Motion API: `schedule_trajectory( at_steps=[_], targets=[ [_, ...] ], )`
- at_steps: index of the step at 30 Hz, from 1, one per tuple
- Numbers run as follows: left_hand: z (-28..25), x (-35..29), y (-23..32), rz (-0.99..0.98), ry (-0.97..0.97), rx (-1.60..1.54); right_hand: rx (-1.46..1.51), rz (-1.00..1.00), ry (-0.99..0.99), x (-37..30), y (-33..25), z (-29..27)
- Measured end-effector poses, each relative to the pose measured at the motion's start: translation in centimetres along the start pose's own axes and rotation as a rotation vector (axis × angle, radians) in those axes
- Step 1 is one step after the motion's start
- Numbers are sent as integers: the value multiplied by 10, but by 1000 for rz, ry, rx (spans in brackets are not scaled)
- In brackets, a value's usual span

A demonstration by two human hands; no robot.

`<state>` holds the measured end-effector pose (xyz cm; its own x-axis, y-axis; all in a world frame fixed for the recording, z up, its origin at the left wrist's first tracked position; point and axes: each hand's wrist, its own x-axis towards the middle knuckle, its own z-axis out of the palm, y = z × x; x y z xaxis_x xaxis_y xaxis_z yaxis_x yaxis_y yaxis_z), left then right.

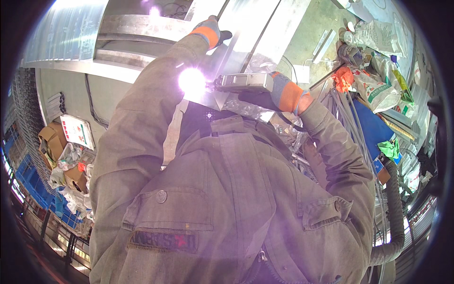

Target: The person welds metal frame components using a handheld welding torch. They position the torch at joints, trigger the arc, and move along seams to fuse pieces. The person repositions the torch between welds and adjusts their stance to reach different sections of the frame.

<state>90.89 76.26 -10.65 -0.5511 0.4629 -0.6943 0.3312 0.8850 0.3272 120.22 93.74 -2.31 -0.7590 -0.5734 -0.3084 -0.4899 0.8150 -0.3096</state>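
Observation:
My right hand [282, 97], in a grey and orange glove with dark fingers, is closed round a boxy silver welding torch [246, 82]. From the torch's left end comes a blinding white and violet glare [192, 81], which hides the spot it works on. Farther up and to the left, my left hand [211, 33], gloved alike, lies on a long shiny metal frame [257, 28]. Its thumb stands apart from the rest of the hand; the other fingers are partly hidden. A dark cable hangs below my right wrist.
Metal crossbars [137, 26] and a ribbed sheet [66, 33] extend at far left. Cardboard boxes [53, 142] and plastic wrap lie at left. Bags [378, 92], an orange-red crumpled piece [343, 78] and grey cables crowd the right, where a thick corrugated hose [395, 222] curves down.

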Motion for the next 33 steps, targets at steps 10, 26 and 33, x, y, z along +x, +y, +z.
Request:
schedule_trajectory(
  at_steps=[10, 26, 33],
  targets=[
    [7, 9, -3, -40, 17, 3, -93, -15, -239, 2, 2, -10],
    [2, 1, 1, -52, -4, -59, 735, 323, 71, 16, -6, -44],
    [-2, -9, 4, 13, 50, -33, 674, 375, -77, 32, -4, -74]
  ],
)
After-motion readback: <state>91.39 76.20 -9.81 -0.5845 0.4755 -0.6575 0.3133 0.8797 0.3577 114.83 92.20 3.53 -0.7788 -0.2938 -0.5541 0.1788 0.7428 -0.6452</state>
